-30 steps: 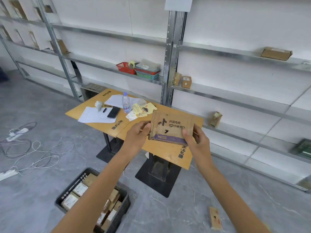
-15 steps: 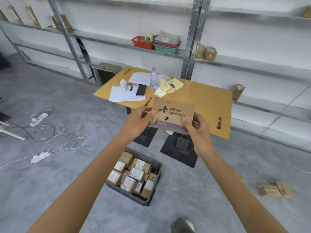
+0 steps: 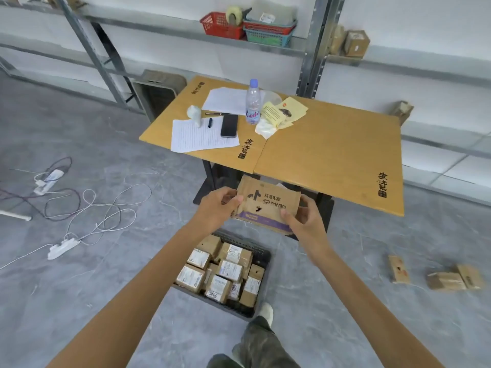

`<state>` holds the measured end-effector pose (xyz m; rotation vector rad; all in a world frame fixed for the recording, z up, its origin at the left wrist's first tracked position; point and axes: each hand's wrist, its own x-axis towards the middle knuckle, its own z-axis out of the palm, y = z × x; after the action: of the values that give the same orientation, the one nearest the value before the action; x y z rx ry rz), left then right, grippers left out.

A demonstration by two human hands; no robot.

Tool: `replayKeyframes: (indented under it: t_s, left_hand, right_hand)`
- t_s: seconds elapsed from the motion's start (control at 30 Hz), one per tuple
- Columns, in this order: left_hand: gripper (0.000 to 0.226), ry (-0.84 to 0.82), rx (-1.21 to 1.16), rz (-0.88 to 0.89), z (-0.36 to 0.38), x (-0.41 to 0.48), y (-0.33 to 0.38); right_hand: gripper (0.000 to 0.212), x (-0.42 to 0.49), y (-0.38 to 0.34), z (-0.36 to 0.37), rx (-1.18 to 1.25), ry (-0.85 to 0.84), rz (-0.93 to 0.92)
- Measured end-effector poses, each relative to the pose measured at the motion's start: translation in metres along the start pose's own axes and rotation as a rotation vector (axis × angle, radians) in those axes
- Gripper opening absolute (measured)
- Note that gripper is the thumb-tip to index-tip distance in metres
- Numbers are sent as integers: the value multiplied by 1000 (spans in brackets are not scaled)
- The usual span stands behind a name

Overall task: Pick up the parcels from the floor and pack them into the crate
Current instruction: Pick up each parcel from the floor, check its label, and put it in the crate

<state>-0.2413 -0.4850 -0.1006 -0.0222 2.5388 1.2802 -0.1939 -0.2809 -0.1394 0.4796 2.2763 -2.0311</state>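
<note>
A flat brown cardboard parcel with black print and a purple strip hangs in the air between my hands. My left hand grips its left edge and my right hand grips its lower right corner. Below it on the floor stands a dark plastic crate holding several labelled brown parcels. Three more brown parcels lie on the floor at the right: a flat one and two side by side.
A wooden table stands just beyond the crate with papers, a phone and a water bottle. Metal shelving lines the wall. Cables and power strips sprawl on the floor at left. My leg and shoe are beside the crate.
The view has tilted down and nearer; the crate now lies right under the parcel. Both hands still hold the parcel, now lower, in front of the table's edge.
</note>
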Motion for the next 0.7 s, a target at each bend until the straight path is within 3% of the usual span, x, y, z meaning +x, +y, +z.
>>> replayKeyframes:
  t_s: [0.13,0.4,0.57,0.7]
  left_hand:
    - [33,-74,40,-81,5,35,-42]
    - [34,-341,63,-218,41,91,-162]
    - [20,-369,49,-296,105,115,-263]
    - [23,-438,82,-340,184,125,-370]
  right_hand:
    - [71,23,28,25,-46,-54,107]
    - [65,51,126,76,-128,-71,329]
    - [58,66,234,118,-296,-46,422]
    - [55,77,350,153,-481,-57,521]
